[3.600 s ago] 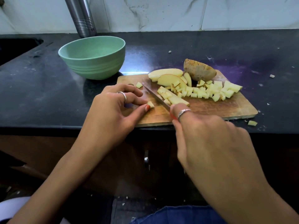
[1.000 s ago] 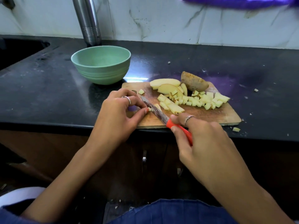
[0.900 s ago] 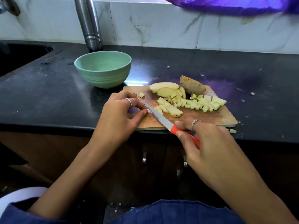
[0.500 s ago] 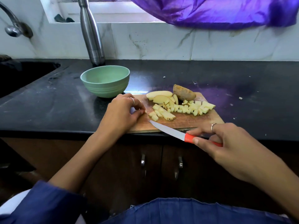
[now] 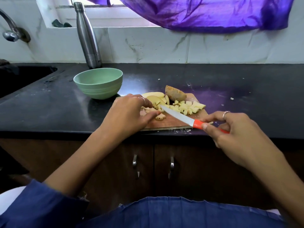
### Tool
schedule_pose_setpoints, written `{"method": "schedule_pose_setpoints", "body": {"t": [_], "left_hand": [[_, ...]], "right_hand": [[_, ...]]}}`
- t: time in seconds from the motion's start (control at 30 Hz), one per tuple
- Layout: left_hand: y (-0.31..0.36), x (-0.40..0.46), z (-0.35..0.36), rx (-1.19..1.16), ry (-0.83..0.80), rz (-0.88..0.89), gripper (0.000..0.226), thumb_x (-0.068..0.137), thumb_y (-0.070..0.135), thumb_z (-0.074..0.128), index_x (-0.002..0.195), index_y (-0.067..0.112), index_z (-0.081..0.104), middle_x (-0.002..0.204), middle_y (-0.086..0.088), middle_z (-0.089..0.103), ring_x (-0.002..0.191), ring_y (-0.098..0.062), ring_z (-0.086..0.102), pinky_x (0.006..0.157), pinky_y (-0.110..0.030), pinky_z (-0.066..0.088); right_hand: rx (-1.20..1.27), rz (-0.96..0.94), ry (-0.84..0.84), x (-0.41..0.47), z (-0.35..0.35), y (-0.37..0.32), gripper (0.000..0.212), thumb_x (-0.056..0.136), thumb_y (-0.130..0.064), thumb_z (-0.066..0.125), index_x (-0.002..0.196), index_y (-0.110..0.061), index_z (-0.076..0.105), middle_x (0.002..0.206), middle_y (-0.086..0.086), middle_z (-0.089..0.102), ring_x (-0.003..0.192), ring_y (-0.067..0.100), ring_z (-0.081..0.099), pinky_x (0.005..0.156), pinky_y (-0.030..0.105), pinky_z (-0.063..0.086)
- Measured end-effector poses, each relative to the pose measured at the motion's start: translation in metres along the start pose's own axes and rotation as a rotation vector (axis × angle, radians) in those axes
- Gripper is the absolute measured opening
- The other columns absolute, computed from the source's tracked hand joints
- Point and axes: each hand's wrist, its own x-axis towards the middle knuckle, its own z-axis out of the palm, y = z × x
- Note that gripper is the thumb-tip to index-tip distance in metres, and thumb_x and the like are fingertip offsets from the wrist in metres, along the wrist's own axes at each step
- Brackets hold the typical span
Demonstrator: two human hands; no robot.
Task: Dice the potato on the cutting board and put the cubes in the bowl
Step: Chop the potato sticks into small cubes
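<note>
Black worktop [image 5: 49,106] — dicing part done.
Knife [image 5: 179,116] pinched by right hand [image 5: 230,129]; left hand [image 5: 130,112] fingers [image 5: 153,114] gathering cubes [image 5: 189,107] — blade best kept clear.

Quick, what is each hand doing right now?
Left hand: fingers curled around pale yellow potato cubes on the wooden cutting board.
Right hand: holding the orange-handled steel knife.
</note>
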Motion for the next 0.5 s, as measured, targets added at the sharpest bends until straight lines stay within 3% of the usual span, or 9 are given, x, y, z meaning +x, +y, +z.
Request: {"method": "schedule_pose_setpoints", "body": {"t": [0.07,0.2,0.37,0.5], "left_hand": [[0.005,0.001,0.006,0.109,-0.027,-0.019,0.059,0.074,0.069,0.057,0.104,0.021,0.071,0.102,0.002,0.071,0.100,-0.019,0.062,0.085,-0.038,0.047],[0.005,0.007,0.014,0.157,-0.080,-0.042,0.078,0.063,0.082,0.036,0.107,0.026,0.069,0.097,-0.001,0.071,0.094,-0.020,0.063,0.082,-0.039,0.049],[0.010,0.007,0.012,0.174,-0.097,0.007,0.046,0.082,0.058,0.055,0.109,0.023,0.068,0.093,-0.003,0.071,0.093,-0.024,0.061,0.073,-0.032,0.041],[0.012,0.006,0.009,0.269,-0.112,0.137,0.044,0.089,0.051,0.051,0.112,0.016,0.067,0.100,-0.008,0.070,0.096,-0.027,0.062,0.073,-0.033,0.041]], "right_hand": [[0.008,-0.004,0.019,0.000,0.002,0.005,0.013,0.090,-0.034,0.057,0.078,-0.037,0.057,0.063,-0.005,0.051,0.063,0.015,0.047,0.054,0.028,0.036],[0.036,-0.018,0.019,0.001,0.005,0.011,0.010,0.091,-0.032,0.057,0.081,-0.037,0.058,0.062,-0.005,0.052,0.062,0.015,0.048,0.054,0.028,0.037],[0.028,-0.021,0.041,0.003,0.010,0.018,0.007,0.091,-0.033,0.057,0.096,-0.033,0.062,0.062,-0.005,0.051,0.061,0.015,0.048,0.054,0.028,0.040],[0.050,-0.028,0.073,0.002,0.010,0.020,0.004,0.091,-0.032,0.057,0.092,-0.035,0.060,0.062,-0.005,0.050,0.060,0.014,0.045,0.052,0.026,0.036]]}}
